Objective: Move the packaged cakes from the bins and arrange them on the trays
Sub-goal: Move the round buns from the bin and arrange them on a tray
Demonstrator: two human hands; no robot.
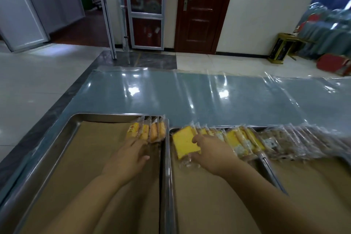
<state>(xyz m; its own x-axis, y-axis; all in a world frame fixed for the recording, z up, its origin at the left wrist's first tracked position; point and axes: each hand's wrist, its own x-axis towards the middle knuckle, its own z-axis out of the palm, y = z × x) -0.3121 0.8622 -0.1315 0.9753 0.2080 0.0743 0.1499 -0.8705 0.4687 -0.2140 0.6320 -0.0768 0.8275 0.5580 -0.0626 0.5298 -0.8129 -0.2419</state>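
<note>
Yellow cake pack [185,143] is pinched by the right hand [212,155]; left hand [129,159] rests open by 4 packs [147,132]. Best stood upright, snug against the row [237,139].

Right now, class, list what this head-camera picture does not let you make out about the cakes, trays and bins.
- Bins: none in view, outside the frame.
- Right tray: cut off by the right edge.
- Brown cakes: blurred, uncountable.
- Label on the left tray's front cake: too small to read.
- Yellow cake: partly covered by the right hand; the left hand touches the left row.
</note>
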